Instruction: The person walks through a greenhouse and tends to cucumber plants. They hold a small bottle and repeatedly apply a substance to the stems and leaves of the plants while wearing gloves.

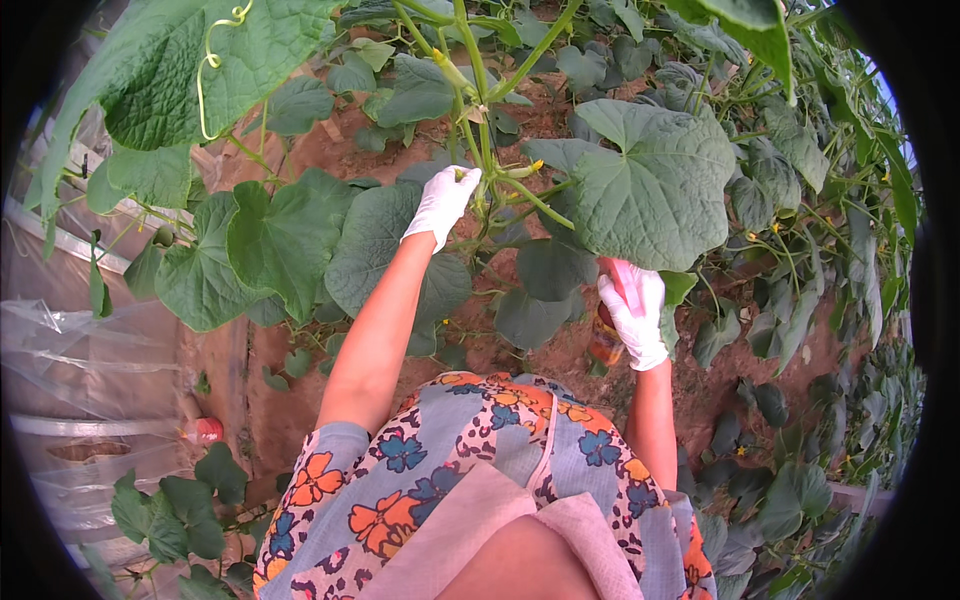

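My left hand (442,202), in a white glove, is raised beside the main stem (486,150) of a cucumber vine. Its thumb and forefinger are bent together; whether they pinch part of the plant is unclear. Right of those fingertips, a small young cucumber (520,172) with a yellow flower end sticks out from the stem. My right hand (637,315), also gloved, grips a spray bottle by its pink head (624,285). Below the grip shows the bottle's orange-brown body (606,341), which bears a label. A broad cucumber leaf (652,184) hangs just above this hand and hides the bottle's front.
Large leaves (281,244) spread left of the stem, and one leaf with a curled tendril (214,60) hangs close at upper left. Dense vines (787,165) line the right side. Clear plastic sheeting (90,360) and a red object (206,430) are at left, beside bare soil (285,420).
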Tool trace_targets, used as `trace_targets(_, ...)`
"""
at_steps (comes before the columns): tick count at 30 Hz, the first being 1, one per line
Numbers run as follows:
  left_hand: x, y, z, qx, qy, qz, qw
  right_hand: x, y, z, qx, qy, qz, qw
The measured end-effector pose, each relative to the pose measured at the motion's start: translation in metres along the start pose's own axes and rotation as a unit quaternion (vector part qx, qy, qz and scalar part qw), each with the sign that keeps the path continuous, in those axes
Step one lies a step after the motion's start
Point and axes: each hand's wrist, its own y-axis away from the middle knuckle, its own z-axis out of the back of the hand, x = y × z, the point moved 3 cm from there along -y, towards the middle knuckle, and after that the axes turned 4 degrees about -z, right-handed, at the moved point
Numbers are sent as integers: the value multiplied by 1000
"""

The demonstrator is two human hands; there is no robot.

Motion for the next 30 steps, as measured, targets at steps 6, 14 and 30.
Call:
trace_targets(6,4,-11,-9,36,-1,-16,999,6,-4,-5,18,-48,-40,998)
trace_targets(14,-10,48,-6,264,-211,-70,939,-2,-1,-1,-41,35,49,997)
trace_targets(30,-125,27,12,-380,-669,-287,570,-6,8,-19,112,-11,-30,993)
